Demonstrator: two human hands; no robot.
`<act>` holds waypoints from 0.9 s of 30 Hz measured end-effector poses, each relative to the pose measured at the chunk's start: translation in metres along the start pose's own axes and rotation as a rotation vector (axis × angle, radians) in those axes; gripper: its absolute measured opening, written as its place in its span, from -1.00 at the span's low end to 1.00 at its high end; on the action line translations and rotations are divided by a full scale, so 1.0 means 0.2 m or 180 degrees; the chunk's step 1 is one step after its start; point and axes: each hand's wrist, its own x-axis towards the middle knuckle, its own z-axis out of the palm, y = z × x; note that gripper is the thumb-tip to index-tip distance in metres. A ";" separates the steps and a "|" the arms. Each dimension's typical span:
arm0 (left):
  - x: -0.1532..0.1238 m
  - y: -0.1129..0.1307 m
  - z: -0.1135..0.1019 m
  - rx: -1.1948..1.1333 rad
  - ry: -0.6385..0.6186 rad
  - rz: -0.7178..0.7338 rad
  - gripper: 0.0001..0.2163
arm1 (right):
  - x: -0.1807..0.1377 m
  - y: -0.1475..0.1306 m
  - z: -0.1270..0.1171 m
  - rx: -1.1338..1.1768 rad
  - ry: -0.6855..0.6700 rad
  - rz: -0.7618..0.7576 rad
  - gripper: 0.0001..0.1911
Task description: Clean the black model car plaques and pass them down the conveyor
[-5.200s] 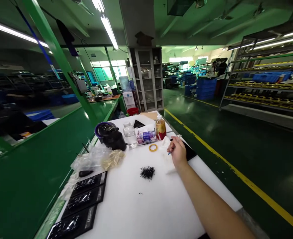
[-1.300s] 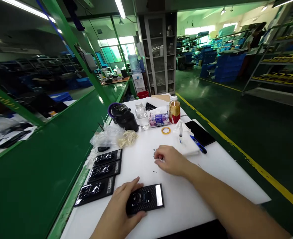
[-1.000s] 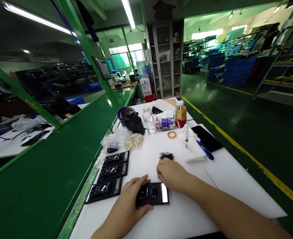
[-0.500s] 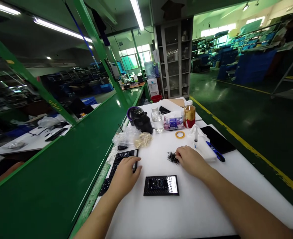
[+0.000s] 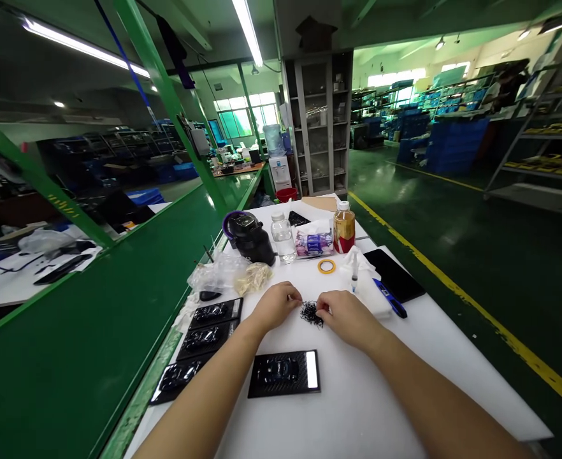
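A small heap of thin black pieces (image 5: 312,314) lies on the white tabletop between my two hands. At its right edge, my right hand (image 5: 346,317) has thumb and fingertips pinched together; whatever is in them is too small to name. My left hand (image 5: 276,307) is at the heap's left side, fingers curled in and tips close together, and what they hold, if anything, cannot be made out. Nearer to me lies a black panel with a glossy model car (image 5: 281,371) and a white label at its right end. Similar car panels (image 5: 204,338) sit in a column beside my left forearm.
Behind the hands stand a black flask (image 5: 252,239), a clear bottle (image 5: 283,241), a tissue pack (image 5: 314,244) and a gold drink bottle (image 5: 344,229). Yellow tape (image 5: 326,266), a syringe (image 5: 354,277), a blue cutter (image 5: 390,298) and a black tablet (image 5: 396,274) lie rightward. A green partition (image 5: 118,306) borders the left.
My left hand has moved from the car panels on the left to the black heap. My right hand stays at the heap, pinching. The camera view has turned slightly right.
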 end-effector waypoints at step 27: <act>-0.33 0.37 -0.16 -0.1433 0.0724 -0.0475 -0.90 | -0.05 -0.13 0.05 0.2164 -0.0004 0.0132 -0.89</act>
